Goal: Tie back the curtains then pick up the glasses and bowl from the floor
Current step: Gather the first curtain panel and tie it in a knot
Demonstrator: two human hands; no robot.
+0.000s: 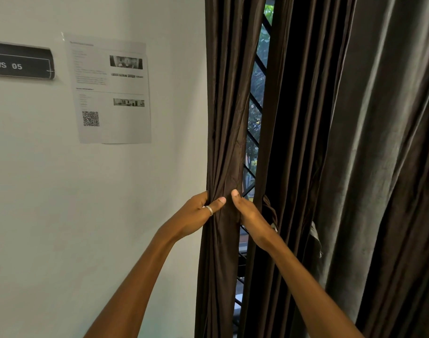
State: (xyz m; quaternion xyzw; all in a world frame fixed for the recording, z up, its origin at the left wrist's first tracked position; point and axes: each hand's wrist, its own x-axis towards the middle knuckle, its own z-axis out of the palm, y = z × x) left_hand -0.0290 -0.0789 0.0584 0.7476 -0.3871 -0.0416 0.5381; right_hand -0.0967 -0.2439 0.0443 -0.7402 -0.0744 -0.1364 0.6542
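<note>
**Inspector:** State of the left grip (198,213)?

**Assessor:** Curled round the left edge of the dark brown curtain (229,118). One digit laid across the front folds, with a ring (209,210) on it. Remaining fingers hidden behind the cloth.

**Inspector:** And the right grip (251,218)?

**Assessor:** Closed on the same curtain from its right edge. Thumb tip pressed to the front, just beside the ringed digit but not touching it. Fingers tucked behind, out of sight.

**Inspector:** Position of the curtain?

**Assessor:** Bunched into a narrow column between the two grips, pinched at their level. Hanging upright, running well above and below them.

**Inspector:** To the right of the right grip?

**Assessor:** Found a narrow gap there showing a black window grille (258,69) with greenery beyond. Then a second panel (306,118) of the same dark brown, hanging loose. Noted a strip of dark fabric (270,211) dangling just beside the right grip. Cannot tell what holds it. Farther right, a grey curtain (391,142), well apart from both grips.

**Inspector:** To the left of the left grip?

**Assessor:** Pale wall (159,191). Above and left, a printed sheet (111,89) with a QR code. Farther left again, a dark sign (18,62) reading "WS 05".
</note>
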